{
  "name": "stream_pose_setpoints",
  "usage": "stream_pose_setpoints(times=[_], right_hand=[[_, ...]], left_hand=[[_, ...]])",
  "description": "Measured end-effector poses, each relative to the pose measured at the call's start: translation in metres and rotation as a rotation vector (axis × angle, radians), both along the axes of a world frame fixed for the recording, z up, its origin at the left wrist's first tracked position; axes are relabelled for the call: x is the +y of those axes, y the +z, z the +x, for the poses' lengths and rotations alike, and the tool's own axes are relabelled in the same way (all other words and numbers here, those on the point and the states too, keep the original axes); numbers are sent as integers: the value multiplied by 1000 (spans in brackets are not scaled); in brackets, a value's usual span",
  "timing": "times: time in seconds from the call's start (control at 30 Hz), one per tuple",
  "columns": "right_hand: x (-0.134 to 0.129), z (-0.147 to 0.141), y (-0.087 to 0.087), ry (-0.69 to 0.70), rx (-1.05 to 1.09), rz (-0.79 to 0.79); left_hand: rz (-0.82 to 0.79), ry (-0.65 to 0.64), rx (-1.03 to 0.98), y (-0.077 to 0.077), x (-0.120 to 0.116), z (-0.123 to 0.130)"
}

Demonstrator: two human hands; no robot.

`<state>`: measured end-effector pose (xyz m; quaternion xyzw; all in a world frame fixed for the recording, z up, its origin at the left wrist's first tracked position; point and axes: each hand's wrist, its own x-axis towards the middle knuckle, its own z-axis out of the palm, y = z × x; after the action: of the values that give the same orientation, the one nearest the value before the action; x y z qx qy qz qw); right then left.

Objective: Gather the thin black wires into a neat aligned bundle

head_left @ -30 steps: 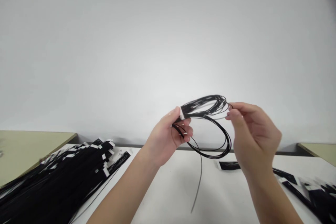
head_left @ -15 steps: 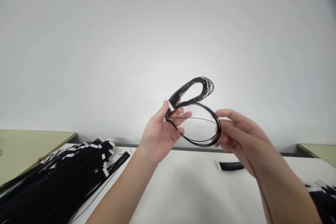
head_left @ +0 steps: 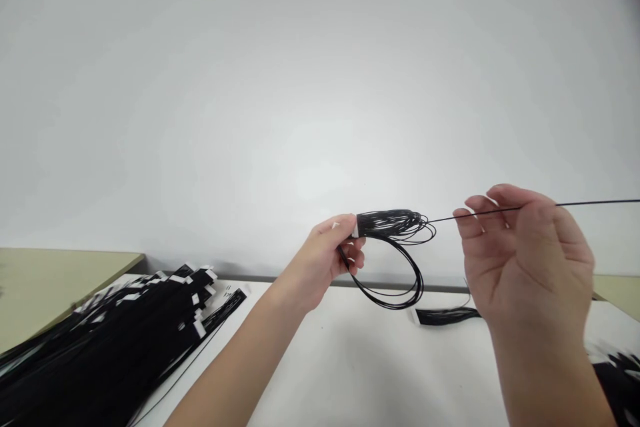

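Observation:
Pinched in my left hand is a looped bundle of thin black wires, with a white end piece at my thumb. A larger loop of the same wires hangs below it. From the bundle's far end a single black wire runs to the right, pulled straight. My right hand, palm turned toward me, has its thumb pressed over this wire against the fingers. Past the thumb the wire goes on out of the right edge of view.
A large pile of black wires with white ends covers the left of the white table. Another wire bundle lies behind my right hand, and more wires lie at the lower right. A pale wall stands behind.
My right hand has left the lower loop, moved right and turned palm toward me, drawing one wire out straight. My left hand has tilted the bundle from upward to nearly level.

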<state>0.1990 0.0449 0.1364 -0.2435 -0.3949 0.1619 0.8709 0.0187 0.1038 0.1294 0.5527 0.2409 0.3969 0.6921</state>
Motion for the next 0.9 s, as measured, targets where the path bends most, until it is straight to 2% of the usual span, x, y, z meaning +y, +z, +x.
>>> stream_pose_setpoints(times=[0.1, 0.13, 0.27, 0.37, 0.53, 0.9], right_hand=[[-4, 4, -1, 101, -94, -49], [-5, 5, -2, 82, -149, -58], [-12, 2, -3, -137, -511, -166], [-16, -2, -2, -133, -709, -322], [-17, -6, -2, -151, -799, -456], [-16, -5, -1, -133, -819, -495]], left_hand=[[19, 14, 7, 1, 0, -2], [27, 17, 11, 1, 0, -2], [61, 17, 21, 1, 0, -2], [77, 4, 12, 1, -1, -2], [133, -11, 21, 1, -2, -2], [189, -27, 39, 3, -4, -2]])
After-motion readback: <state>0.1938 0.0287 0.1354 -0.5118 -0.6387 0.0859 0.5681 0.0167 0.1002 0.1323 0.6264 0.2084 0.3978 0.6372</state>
